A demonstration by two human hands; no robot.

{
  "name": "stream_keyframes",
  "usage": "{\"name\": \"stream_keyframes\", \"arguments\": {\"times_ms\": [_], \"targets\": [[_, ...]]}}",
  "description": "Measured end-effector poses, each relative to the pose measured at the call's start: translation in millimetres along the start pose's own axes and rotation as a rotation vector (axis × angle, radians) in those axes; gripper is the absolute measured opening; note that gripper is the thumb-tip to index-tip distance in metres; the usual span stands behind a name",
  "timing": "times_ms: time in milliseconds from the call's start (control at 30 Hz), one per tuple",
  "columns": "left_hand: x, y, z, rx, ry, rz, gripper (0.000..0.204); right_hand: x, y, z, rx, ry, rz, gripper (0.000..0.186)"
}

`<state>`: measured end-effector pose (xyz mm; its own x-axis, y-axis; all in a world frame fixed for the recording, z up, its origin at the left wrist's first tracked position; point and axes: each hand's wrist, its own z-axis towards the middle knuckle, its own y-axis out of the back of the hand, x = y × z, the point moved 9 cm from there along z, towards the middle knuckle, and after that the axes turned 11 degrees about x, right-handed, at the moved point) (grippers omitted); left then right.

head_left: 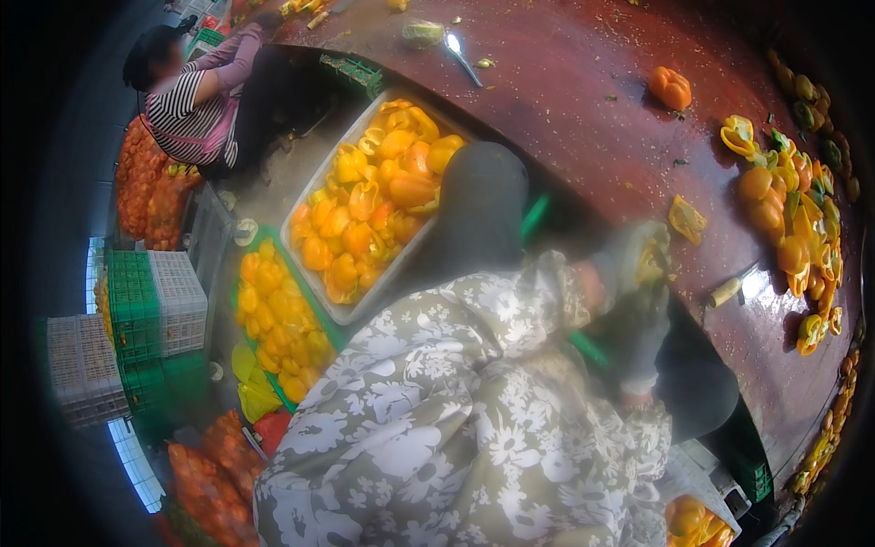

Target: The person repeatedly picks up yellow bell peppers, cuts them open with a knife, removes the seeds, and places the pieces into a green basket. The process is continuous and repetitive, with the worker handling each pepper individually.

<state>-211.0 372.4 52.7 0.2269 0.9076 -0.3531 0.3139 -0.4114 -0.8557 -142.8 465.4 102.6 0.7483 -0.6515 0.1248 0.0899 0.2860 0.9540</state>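
Two gloved hands: our left hand (629, 263) and right hand (643, 339) close together by the worktop (583, 100) edge, both hazy.
Grip: a yellowish piece (653, 255) shows at our left hand; through the blur we cannot tell whether either hand grasps it.
Worktop: near our hands lie a flat pepper piece (687, 220) and a wooden-handled knife (725, 292); cut peppers (797, 219) heap farther across.
Beside our left knee: a white tub (289, 235) full of yellow and orange peppers (375, 196).
Beyond: a co-worker (196, 100) in stripes.
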Motion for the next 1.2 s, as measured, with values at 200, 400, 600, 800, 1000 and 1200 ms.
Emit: {"name": "stream_keyframes", "arguments": {"times_ms": [200,400,600,800,1000,1200], "targets": [[-38,58,64,-0.229,-0.575,0.742,0.019,-31,-46,-32,0.326,-0.197,-0.158,0.039],[-148,-12,18,0.071,-0.719,0.679,0.023,-37,-47,-45,0.442,-0.116,-0.027,0.037],[-344,31,-144,-0.380,-1.157,1.085,0.036,-106,14,7,0.361,-0.388,0.361,0.031],[-329,261,-109,-0.923,-0.066,2.446,0.049,-220,28,149,-0.057,-0.369,0.272,0.016],[-351,179,-112,-0.562,-0.738,1.590,0.045,-320,-29,250,-0.144,-0.146,0.531,0.021],[-252,-41,-104,-0.009,-0.889,1.042,0.047,-175,22,227,0.011,-0.340,0.734,0.019]]}}
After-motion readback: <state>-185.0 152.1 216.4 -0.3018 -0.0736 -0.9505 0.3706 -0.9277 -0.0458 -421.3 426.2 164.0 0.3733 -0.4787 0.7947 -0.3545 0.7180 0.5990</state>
